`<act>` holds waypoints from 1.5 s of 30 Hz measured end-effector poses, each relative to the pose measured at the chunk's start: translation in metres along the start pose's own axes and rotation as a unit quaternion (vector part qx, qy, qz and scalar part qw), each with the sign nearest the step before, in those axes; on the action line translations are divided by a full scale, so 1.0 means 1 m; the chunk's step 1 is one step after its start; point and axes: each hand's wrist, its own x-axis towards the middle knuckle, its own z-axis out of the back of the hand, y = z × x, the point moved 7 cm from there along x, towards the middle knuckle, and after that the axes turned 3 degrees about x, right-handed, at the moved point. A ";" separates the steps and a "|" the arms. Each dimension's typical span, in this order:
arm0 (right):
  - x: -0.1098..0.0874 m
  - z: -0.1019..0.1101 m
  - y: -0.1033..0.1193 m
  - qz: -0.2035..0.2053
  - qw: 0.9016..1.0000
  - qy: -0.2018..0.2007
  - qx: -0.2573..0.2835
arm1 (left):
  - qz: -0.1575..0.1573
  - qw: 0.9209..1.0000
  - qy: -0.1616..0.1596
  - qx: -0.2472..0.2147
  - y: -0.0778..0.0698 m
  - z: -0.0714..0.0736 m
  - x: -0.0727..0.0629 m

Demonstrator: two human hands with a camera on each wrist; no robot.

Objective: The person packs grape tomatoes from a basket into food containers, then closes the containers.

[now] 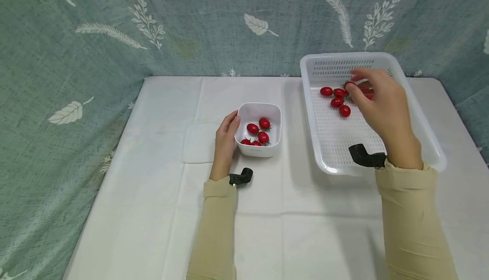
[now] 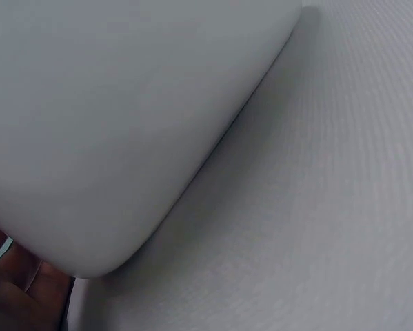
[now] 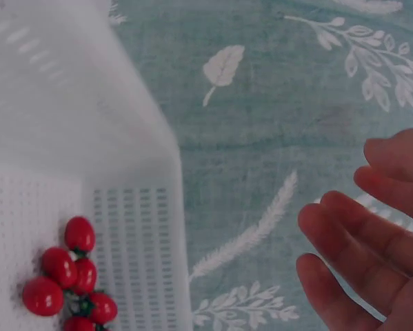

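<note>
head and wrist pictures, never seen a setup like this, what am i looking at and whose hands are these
There is no machine here, just a person's two bare hands. The head picture comes from a camera worn on the head, looking forward and down. The other two come from the black wrist cameras.

On the white cloth, the left hand holds the side of a small white container with red tomatoes inside. The left wrist picture is mostly that container's wall, up close.

The right hand is over a larger white basket, near more tomatoes; in the right wrist picture it looks empty. A flat pale square lies beside the left hand.
</note>
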 end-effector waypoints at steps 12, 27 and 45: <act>0.016 -0.033 -0.033 -0.003 0.987 0.143 -0.075 | 0.009 1.000 -0.006 0.002 0.003 0.003 -0.002; 0.019 -0.058 -0.096 -0.097 0.967 0.223 -0.069 | 0.013 1.000 -0.001 0.001 0.005 0.000 -0.004; 0.015 -0.085 -0.137 -0.174 0.924 0.329 -0.085 | 0.012 1.000 0.001 0.005 0.007 0.001 -0.004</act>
